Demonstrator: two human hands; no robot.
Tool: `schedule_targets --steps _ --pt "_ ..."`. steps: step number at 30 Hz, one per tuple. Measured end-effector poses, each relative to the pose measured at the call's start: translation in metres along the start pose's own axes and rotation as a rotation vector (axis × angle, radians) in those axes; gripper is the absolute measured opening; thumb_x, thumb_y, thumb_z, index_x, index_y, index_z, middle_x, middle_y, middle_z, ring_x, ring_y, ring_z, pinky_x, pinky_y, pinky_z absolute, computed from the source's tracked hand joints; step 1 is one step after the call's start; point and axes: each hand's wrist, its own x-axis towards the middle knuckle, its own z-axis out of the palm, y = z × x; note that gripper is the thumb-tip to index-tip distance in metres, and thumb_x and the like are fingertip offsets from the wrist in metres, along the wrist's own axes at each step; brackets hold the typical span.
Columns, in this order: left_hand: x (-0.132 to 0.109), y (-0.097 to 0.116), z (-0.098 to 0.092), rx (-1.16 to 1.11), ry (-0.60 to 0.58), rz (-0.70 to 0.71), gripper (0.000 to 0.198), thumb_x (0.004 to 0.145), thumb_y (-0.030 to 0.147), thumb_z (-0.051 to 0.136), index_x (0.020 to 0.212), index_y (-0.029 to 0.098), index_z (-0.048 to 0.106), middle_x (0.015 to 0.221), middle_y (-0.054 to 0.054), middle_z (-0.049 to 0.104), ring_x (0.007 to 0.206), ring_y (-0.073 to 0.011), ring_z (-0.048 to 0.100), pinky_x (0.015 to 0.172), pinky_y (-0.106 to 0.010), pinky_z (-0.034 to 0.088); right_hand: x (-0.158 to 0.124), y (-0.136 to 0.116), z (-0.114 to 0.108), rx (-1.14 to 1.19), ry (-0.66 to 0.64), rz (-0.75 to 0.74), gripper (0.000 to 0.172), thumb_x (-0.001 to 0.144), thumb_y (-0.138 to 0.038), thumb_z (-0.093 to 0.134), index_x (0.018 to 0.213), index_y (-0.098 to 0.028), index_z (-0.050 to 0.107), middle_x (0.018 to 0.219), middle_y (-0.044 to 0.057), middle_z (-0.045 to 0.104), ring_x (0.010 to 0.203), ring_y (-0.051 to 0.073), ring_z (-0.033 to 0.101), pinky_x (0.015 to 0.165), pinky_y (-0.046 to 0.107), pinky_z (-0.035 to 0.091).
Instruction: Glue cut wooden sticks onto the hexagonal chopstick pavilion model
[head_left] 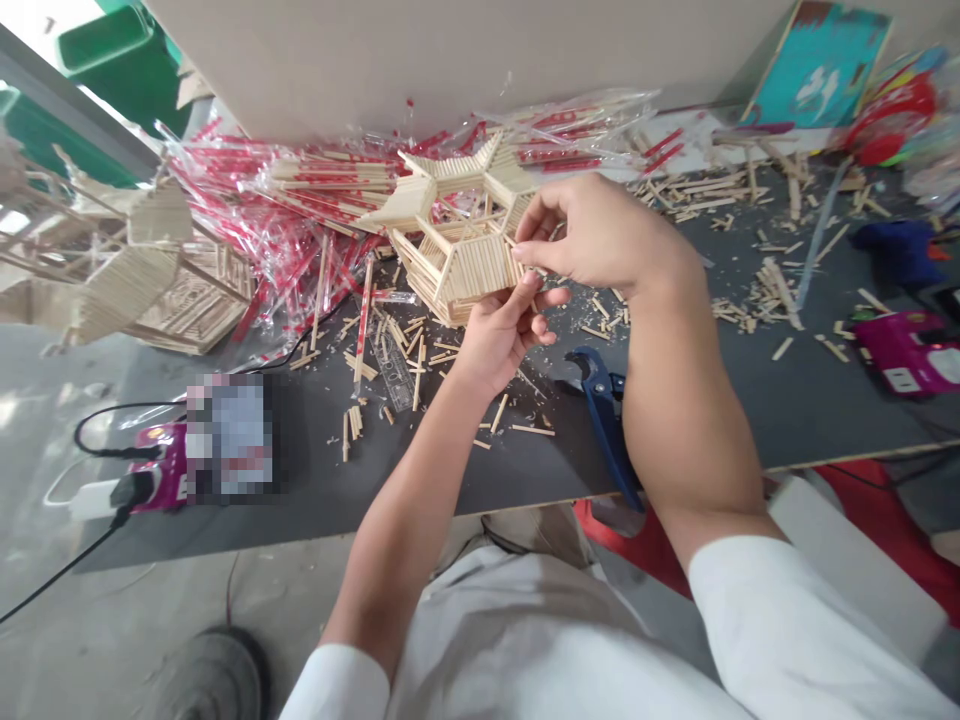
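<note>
Your left hand [504,335] grips the stick model [478,266] at its near edge, over the table [315,500]; your right hand [581,232] pinches at its right side, on what I cannot tell. Panel fitting seems in hand; the next move calls for light, steady pressure.

A plain beige wall [337,60] stands behind the far edge of a dark-grey table [311,505], with grey floor [82,645] near left and green plastic bins [112,60] far left.

Blue cutters [606,420] obstruct the front tabletop [529,475], passable to their left.
</note>
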Motion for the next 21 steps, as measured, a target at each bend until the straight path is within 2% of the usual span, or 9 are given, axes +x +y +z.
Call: schedule_targets --steps 4,8,12,15,21 --pt "-0.004 0.004 -0.002 -0.051 -0.023 -0.029 0.014 0.101 0.021 0.062 0.096 0.015 0.074 0.090 -0.001 0.077 0.052 -0.0007 0.055 0.055 -0.013 0.054 0.001 0.000 0.001 0.020 -0.005 0.001 0.025 0.079 -0.045 0.084 0.091 -0.026 0.075 0.096 0.008 0.077 0.095 0.030 0.071 0.080 0.042 0.056" --pt "-0.010 0.011 -0.006 -0.113 -0.048 -0.109 0.019 0.096 0.015 0.056 0.099 0.014 0.075 0.091 -0.002 0.076 0.053 -0.0013 0.054 0.057 -0.013 0.055 0.001 -0.001 0.001 0.012 0.001 0.013 0.022 0.080 -0.043 0.082 0.092 -0.026 0.075 0.097 0.008 0.078 0.095 0.029 0.071 0.080 0.041 0.056" --pt "-0.010 0.014 -0.007 -0.179 -0.098 -0.174 0.023 0.100 0.018 0.050 0.095 0.014 0.073 0.083 -0.001 0.072 0.051 -0.0021 0.053 0.053 -0.013 0.053 0.002 0.001 0.001 0.020 0.008 -0.023 0.014 0.080 -0.035 0.081 0.086 -0.025 0.073 0.095 0.008 0.077 0.092 0.028 0.071 0.082 0.042 0.056" --pt "-0.009 0.014 -0.006 -0.217 -0.116 -0.191 0.026 0.101 0.018 0.048 0.093 0.013 0.071 0.078 -0.001 0.068 0.051 -0.0021 0.052 0.052 -0.013 0.052 0.003 0.003 0.001 0.036 0.007 -0.028 0.013 0.079 -0.032 0.082 0.083 -0.025 0.071 0.092 0.007 0.076 0.090 0.027 0.071 0.082 0.041 0.055" --pt "-0.009 0.016 -0.003 -0.250 -0.094 -0.218 0.019 0.101 0.017 0.052 0.090 0.015 0.068 0.071 0.001 0.059 0.049 -0.0014 0.047 0.050 -0.011 0.046 0.002 0.003 0.000 0.040 -0.001 -0.011 0.017 0.079 -0.036 0.084 0.085 -0.026 0.071 0.096 0.007 0.077 0.095 0.028 0.071 0.084 0.041 0.055"
